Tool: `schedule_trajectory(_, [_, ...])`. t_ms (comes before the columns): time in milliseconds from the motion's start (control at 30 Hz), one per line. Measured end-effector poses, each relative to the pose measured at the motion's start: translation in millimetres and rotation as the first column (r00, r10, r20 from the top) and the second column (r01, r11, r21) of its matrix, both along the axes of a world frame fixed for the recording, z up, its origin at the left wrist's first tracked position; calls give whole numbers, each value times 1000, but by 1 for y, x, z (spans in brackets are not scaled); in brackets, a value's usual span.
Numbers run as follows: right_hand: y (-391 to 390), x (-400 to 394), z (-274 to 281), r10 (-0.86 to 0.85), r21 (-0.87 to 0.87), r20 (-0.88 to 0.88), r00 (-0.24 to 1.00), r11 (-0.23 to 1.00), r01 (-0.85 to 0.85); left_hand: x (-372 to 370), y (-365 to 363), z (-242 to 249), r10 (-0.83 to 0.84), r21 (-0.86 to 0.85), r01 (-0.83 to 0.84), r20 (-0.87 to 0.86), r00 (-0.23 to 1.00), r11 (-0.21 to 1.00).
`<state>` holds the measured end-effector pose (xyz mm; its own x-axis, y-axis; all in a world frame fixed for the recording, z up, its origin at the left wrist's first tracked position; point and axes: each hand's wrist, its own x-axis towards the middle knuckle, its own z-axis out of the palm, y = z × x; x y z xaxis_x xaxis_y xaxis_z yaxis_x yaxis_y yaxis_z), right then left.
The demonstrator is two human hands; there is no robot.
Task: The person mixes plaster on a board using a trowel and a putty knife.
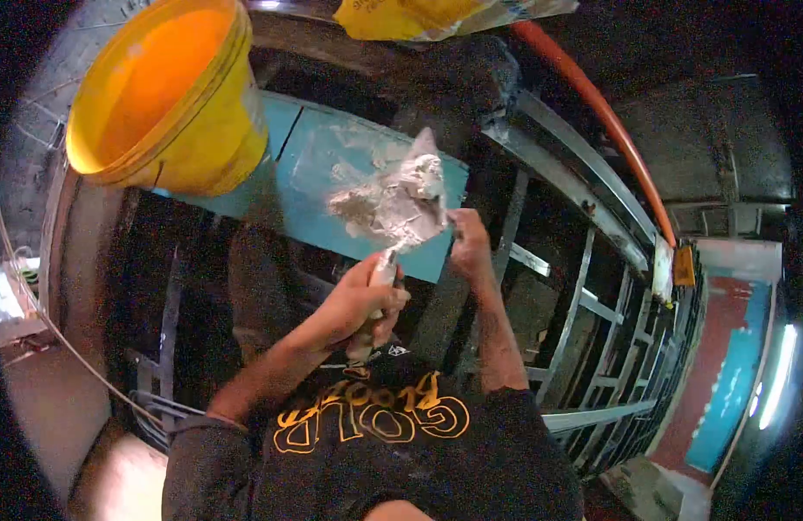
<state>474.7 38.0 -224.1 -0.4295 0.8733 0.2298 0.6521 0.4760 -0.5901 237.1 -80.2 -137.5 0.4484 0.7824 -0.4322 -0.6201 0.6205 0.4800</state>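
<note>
My left hand [366, 300] is closed around the pale handle of a trowel [385, 267]. Whitish wet plaster [401, 204] covers most of the trowel's blade, and a grey pointed tip rises beyond it. At the right edge of this plaster, my right hand [469, 239] is closed on a second tool, whose short dark part shows above the fingers. The plaster hides the rest of that tool, so its kind cannot be made out. Beneath both tools lies a light-blue board [310, 187] smeared with plaster.
A yellow bucket [236, 143] with an orange-lit inside stands tilted in view at the upper left. A yellow bag [419, 19] is at the top edge. An orange pipe [605, 113] and metal framing [575, 295] run along the right. A cable [80, 360] crosses the left side.
</note>
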Motion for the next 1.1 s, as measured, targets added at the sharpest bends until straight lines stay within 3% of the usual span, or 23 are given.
schedule_trajectory(33, [9,14,14,-54,-1,14,998,999,54,1,1,-5,32,29,-30,-81,996,999])
schedule_trajectory(100, [14,32,50,-237,-210,-185,954,958,198,-8,4,-1,72,32,-68,-154,985,997])
schedule_trajectory(133, [16,37,73,-318,-318,-298,900,922,220,-8,7,-25,172,133,-140,-268,948,981])
schedule_trajectory(167, [16,41,91,-404,-407,-580,707,896,178,-15,8,-23,161,131,-133,-232,959,982])
schedule_trajectory(200, [14,46,102,-470,-472,-776,420,875,107,-18,7,-20,144,122,-122,-196,970,985])
schedule_trajectory(233, [15,60,94,-400,-395,-869,290,915,79,-16,6,-21,140,153,-109,-209,968,982])
schedule_trajectory(267, [17,74,73,-329,-363,-929,167,898,-248,-13,6,-23,141,183,-101,-223,965,978])
schedule_trajectory(300, [19,87,54,-342,-317,-938,56,783,-536,-12,5,-24,151,214,-100,-240,959,972])
schedule_trajectory(333, [23,73,46,-461,-108,-875,-147,482,-870,-6,4,-28,180,274,-108,-252,951,956])
schedule_trajectory(367, [13,64,41,-539,-172,-839,-77,398,-901,2,3,-37,213,325,-120,-267,940,938])
schedule_trajectory(400, [1,40,48,-608,-227,-794,-1,298,-927,6,3,-27,159,263,-84,-278,947,961])
schedule_trajectory(433, [-3,25,31,-639,-100,-769,-14,142,-985,11,2,-16,104,199,-48,-285,953,979])
schedule_trajectory(467, [-6,15,22,-625,-113,-778,70,29,-993,22,-1,-39,210,355,-101,-282,936,929])
schedule_trajectory(533, [-23,-3,33,-742,-183,-661,113,14,-983,18,0,-27,-6,241,77,-283,959,967])
schedule_trajectory(633, [-31,-4,27,-823,-244,-549,145,-8,-970,25,-5,-33,-11,276,84,-254,967,957])
schedule_trajectory(733, [-25,-1,8,-777,-263,-594,207,-56,-963,25,-4,-31,-45,258,136,-331,942,956])
schedule_trajectory(867, [-28,-4,-3,-823,-259,-533,197,-63,-964,30,-6,-39,32,365,122,-390,920,923])
schedule_trajectory(933, [-31,-7,9,-843,-283,-502,192,-50,-958,27,-8,-32,-15,315,152,-398,917,937])
schedule_trajectory(1033, [-16,10,-56,-768,-6,-587,256,-312,-950,28,-12,-29,-25,316,198,-477,878,928])
schedule_trajectory(1100, [-19,17,-64,-861,-83,-433,266,-256,-963,28,-12,-28,-77,275,268,-551,831,924])
